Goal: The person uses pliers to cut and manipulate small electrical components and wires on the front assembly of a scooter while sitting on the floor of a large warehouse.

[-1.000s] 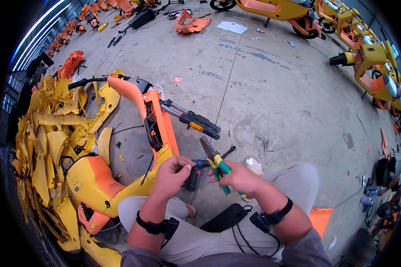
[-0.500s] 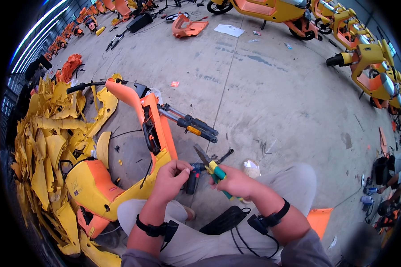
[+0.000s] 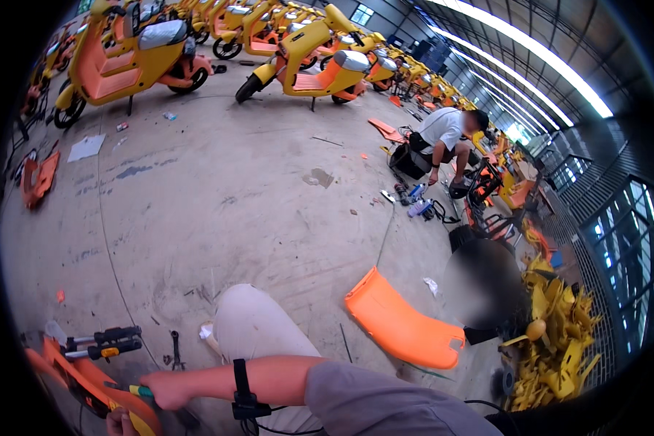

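My right hand (image 3: 170, 389) grips pliers with green-and-yellow handles (image 3: 139, 390) at the lower left, over a partly dismantled orange-and-yellow scooter body (image 3: 81, 375). My left hand (image 3: 121, 423) shows just at the lower edge beside it, fingers pinched, with whatever they hold too hidden to make out. A fork with grey tubes and black legs (image 3: 109, 339) lies on the scooter's far side. A black wrench (image 3: 176, 349) rests on the floor by my bent knee (image 3: 258, 327).
An orange panel (image 3: 403, 320) lies right of my knee. A co-worker (image 3: 439, 134) in a white shirt bends over tools and parts. Rows of yellow scooters (image 3: 305, 73) stand behind. Yellow scrap panels (image 3: 559, 334) and a blurred dark shape (image 3: 483, 283) are at right.
The view has swung right, so my hands and the scooter body now sit at the lower left, and more of the co-worker and scooter rows shows. My right hand still holds the pliers.
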### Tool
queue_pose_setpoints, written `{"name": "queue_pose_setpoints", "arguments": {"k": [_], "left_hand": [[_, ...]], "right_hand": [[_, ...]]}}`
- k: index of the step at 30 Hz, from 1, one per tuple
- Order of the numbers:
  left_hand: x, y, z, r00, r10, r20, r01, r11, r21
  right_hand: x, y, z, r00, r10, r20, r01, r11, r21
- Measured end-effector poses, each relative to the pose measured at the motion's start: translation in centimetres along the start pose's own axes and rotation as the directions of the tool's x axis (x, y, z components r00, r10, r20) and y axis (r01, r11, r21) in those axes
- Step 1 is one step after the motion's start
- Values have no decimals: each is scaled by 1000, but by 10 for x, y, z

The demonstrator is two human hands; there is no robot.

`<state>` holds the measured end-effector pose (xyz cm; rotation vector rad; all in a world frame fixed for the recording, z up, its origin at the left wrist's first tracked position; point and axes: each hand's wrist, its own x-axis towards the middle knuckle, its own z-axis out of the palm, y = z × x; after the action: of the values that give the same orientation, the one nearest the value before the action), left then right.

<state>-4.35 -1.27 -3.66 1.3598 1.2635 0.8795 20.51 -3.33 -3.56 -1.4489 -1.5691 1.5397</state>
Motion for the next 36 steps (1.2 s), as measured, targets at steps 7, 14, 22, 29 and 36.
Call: {"name": "queue_pose_setpoints", "arguments": {"k": [7,14,22,29,36], "left_hand": [[8,1,-4,999,-40,-36,41,999,27],[6,1,-9,995,-101,-29,100,995,-16],[7,2,-8,993,-87,-77,85,996,-20],[9,-2,-9,992,-106,-72,104,994,-28],[12,-8,-10,989,-110,-97,106,994,-40]], "right_hand": [[-4,-16,-1,996,-52,-77,50,998,-39],[9,-3,12,991,-74,-108,70,996,-48],[6,-13,12,986,-57,-158,38,992,-118],[8,-8,18,963,-153,-221,86,954,-286],[21,-5,11,998,50,39,-55,990,127]]}}
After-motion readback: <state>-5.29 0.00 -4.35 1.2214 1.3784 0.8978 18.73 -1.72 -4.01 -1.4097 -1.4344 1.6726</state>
